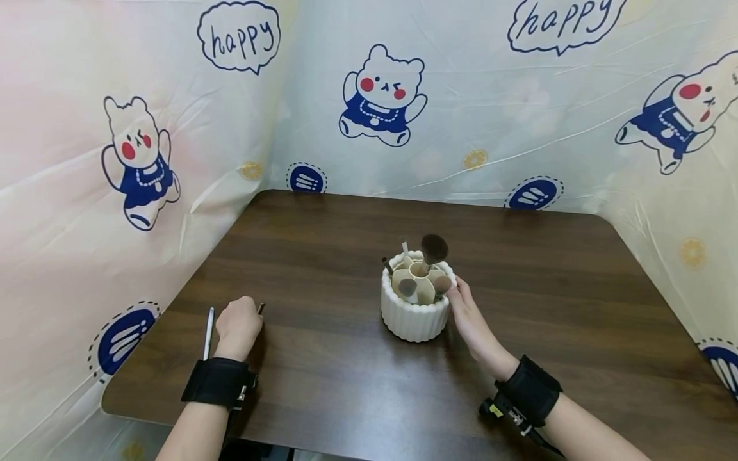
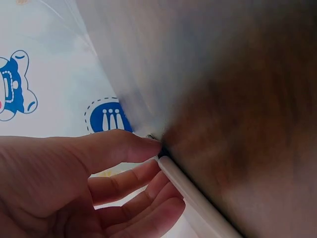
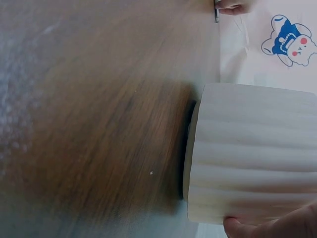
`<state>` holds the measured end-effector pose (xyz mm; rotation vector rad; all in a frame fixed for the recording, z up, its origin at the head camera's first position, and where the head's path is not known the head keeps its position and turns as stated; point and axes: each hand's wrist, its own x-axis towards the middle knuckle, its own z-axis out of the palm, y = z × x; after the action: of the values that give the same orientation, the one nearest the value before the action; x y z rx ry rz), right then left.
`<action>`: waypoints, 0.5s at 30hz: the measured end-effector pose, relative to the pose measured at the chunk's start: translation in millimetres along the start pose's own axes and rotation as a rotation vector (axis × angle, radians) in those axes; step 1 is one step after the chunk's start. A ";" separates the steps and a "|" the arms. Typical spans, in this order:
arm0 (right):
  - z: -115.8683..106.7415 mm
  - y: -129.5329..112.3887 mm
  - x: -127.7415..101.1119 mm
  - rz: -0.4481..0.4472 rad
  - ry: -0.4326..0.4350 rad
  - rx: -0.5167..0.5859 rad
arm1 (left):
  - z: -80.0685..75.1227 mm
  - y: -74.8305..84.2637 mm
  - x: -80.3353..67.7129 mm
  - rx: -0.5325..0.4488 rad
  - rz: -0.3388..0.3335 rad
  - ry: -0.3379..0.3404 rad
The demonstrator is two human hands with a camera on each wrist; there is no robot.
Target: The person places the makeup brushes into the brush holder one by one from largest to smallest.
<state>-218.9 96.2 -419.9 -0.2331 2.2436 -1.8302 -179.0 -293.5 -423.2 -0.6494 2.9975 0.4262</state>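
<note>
A white ribbed brush holder [image 1: 412, 320] stands on the table, with several makeup brushes in its cream compartments. The largest brush [image 1: 434, 248] has a dark, fluffy head. My right hand [image 1: 474, 323] grips the holder's right side; the right wrist view shows one fingertip against the ribbed wall [image 3: 252, 148]. At the table's left, my left hand [image 1: 237, 323] pinches a slender stick with a dark end [image 1: 261, 308]. A thin white rod [image 1: 209, 333] shows just left of that hand. Whether the rod [image 2: 198, 201] and the dark end are one piece, I cannot tell.
The brown wooden table [image 1: 346, 384] has rounded corners. A pale curtain [image 1: 461, 115] with printed bears and the word happy hangs behind it and along both sides. Black straps with small cameras sit on both wrists.
</note>
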 end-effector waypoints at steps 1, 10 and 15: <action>-0.2 0.0 0.1 0.002 -0.001 0.000 | 0.1 0.4 0.1 0.001 -0.001 0.001; 0.3 1.6 0.3 -0.044 0.001 -0.008 | -0.9 2.8 -0.7 -0.010 0.003 -0.004; 0.4 2.1 -0.4 -0.051 0.004 -0.008 | -0.8 3.3 -2.0 -0.014 0.016 0.005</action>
<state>-218.4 96.3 -421.9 -0.2910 2.2676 -1.8487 -178.5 -290.0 -421.4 -0.6296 3.0091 0.4477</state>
